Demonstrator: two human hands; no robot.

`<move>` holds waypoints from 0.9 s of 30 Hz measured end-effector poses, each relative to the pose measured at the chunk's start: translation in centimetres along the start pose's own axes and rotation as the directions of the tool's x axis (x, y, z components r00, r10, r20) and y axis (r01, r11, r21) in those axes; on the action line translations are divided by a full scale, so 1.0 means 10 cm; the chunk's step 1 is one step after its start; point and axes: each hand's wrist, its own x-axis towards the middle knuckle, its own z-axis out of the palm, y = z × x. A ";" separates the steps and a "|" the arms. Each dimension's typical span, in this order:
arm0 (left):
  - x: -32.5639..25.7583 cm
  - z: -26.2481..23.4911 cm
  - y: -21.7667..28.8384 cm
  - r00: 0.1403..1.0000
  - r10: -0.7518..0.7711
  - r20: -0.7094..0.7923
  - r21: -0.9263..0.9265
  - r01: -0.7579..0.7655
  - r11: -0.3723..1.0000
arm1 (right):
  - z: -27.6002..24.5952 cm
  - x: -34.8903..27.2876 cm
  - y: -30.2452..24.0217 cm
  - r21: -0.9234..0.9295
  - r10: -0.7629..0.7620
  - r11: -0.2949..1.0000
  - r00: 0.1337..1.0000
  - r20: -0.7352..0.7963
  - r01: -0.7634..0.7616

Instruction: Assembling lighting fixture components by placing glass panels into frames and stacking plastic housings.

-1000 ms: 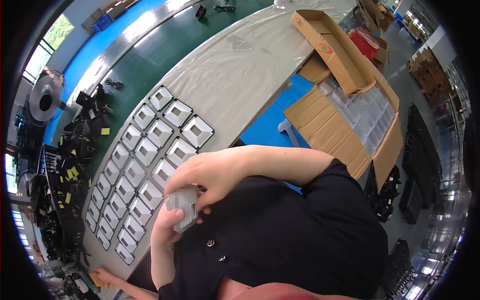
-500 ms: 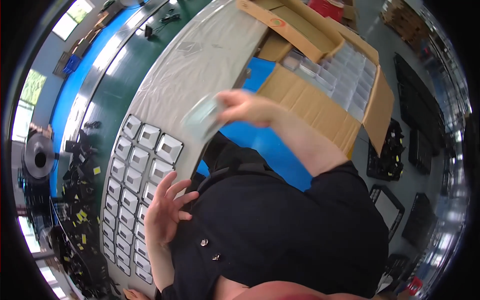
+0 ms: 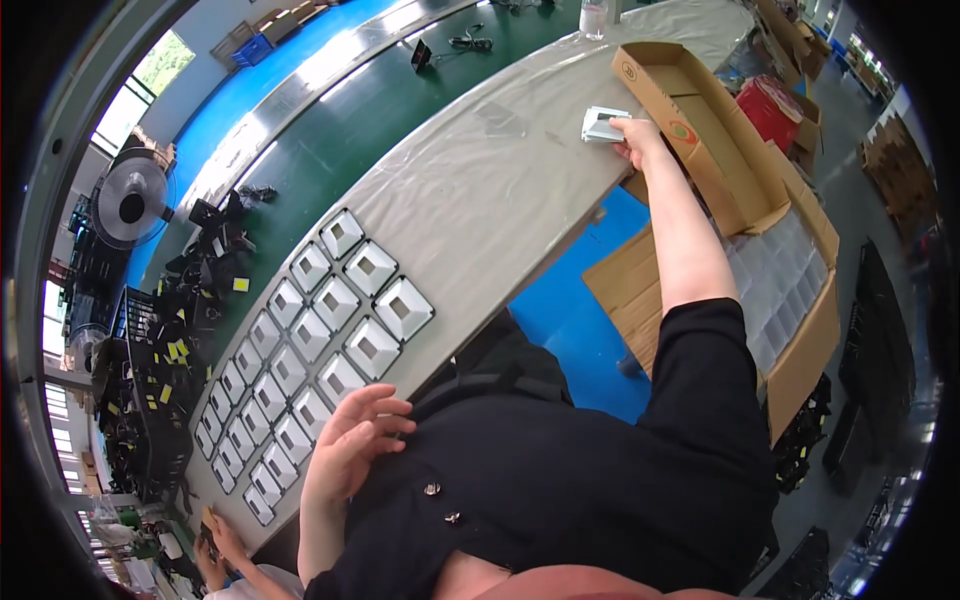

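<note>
My right hand (image 3: 637, 135) is stretched far out to the right and holds a small white square reflector (image 3: 602, 124) flat on the grey table (image 3: 490, 190), just beside an open cardboard box (image 3: 700, 140). My left hand (image 3: 357, 440) hovers empty with fingers spread, close to my black shirt, next to the near edge of the table. Just beyond it lie two long rows of several white square reflectors (image 3: 330, 330).
A large carton (image 3: 800, 300) of clear plastic trays stands on the floor to my right. Black parts (image 3: 170, 350) are piled beyond the table's far left side. Another person's hands (image 3: 222, 545) show at the lower left. A fan (image 3: 130, 200) stands at the left.
My right hand has carried the white reflector from in front of my chest out to the far right and set it on the table by the box. My left hand let go and stayed.
</note>
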 end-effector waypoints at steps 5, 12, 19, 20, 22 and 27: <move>0.06 -0.04 -0.01 0.998 -0.009 -0.057 -0.007 0.008 1.000 | 0.21 0.27 -0.04 -0.052 -0.017 0.999 0.994 -0.107 0.011; 0.22 -0.07 0.12 0.998 -0.045 -0.054 0.113 0.051 0.992 | 0.15 0.37 0.07 0.146 0.005 0.989 0.994 -0.113 0.012; 0.94 0.12 0.74 0.992 0.082 0.096 0.861 -0.124 0.493 | 0.12 0.43 0.08 0.238 0.037 0.971 0.994 -0.098 -0.013; 1.13 0.19 0.82 0.974 0.129 0.188 0.936 -0.217 0.278 | 0.13 0.50 0.06 0.301 0.076 0.952 0.993 -0.089 -0.045; 1.59 0.37 0.94 0.952 0.147 0.269 0.952 -0.286 0.107 | 0.30 0.62 -0.03 0.336 0.079 0.941 0.993 -0.083 -0.046; 3.24 0.73 0.85 0.970 0.162 0.182 0.963 -0.143 -0.228 | 0.64 1.15 -0.26 0.432 0.116 0.900 0.987 -0.111 -0.057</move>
